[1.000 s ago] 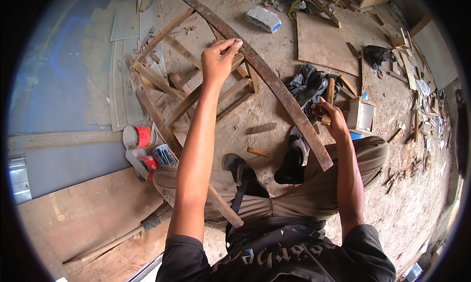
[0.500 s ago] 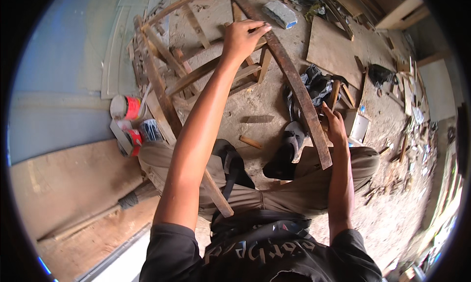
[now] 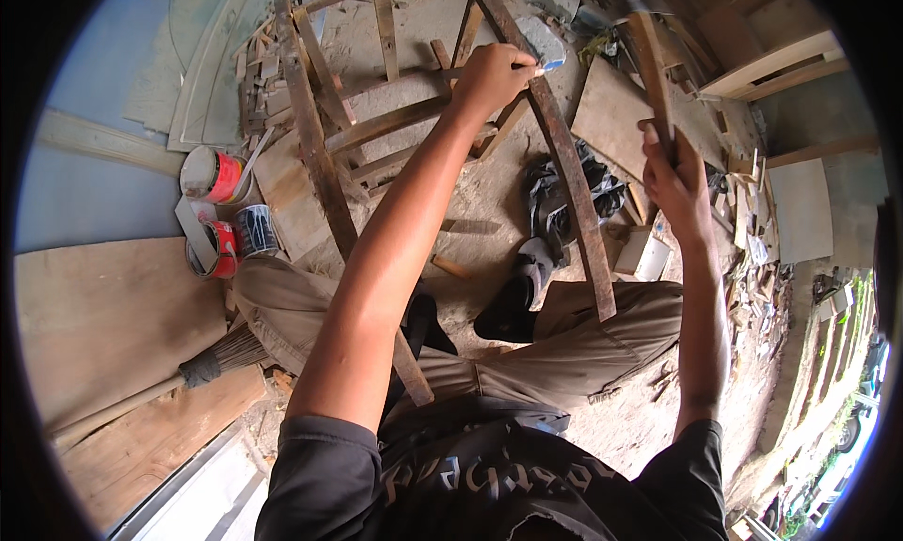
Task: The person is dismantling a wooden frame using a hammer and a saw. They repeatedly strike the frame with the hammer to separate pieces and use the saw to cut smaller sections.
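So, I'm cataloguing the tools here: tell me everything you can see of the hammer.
The hammer has a straight brown handle that looks wooden and a dark head, blurred and probably metal, at its far end. The right hand grips the handle's near end, holding it up with the head tipped slightly left. It is apart from the wooden frame, to its right.

Free room lies between the right hand and rail; crossbars crowd the left hand.

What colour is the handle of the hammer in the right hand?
The hammer handle is brown; it shows best in the head view.
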`<action>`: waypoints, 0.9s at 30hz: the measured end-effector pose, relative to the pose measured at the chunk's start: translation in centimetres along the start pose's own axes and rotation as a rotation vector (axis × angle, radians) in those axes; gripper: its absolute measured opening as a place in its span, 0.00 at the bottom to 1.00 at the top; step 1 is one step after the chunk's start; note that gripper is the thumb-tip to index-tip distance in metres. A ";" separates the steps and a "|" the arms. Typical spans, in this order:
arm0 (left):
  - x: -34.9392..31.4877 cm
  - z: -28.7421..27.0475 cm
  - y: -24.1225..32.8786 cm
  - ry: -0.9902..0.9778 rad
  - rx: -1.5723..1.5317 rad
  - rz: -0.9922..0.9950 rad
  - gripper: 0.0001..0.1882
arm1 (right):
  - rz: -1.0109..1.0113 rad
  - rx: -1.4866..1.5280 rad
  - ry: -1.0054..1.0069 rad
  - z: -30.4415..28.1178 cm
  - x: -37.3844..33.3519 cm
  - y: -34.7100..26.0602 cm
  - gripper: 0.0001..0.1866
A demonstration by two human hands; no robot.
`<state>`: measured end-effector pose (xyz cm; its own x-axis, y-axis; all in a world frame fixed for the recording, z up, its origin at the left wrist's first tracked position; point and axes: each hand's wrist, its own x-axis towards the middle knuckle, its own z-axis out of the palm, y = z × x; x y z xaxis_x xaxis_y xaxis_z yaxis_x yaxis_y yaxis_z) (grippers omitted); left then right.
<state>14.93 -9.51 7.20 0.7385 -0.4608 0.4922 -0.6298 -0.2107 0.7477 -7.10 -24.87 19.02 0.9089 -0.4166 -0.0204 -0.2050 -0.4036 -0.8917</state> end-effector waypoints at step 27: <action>-0.1 -0.3 0.2 -0.039 0.045 -0.006 0.12 | 0.208 0.035 -0.288 1.6 0.2 -1.0 0.24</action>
<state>14.79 -9.27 7.38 0.7333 -0.4920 0.4694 -0.6360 -0.2519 0.7295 -6.13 -23.29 19.21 0.9150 -0.2381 -0.3257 -0.3887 -0.3038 -0.8698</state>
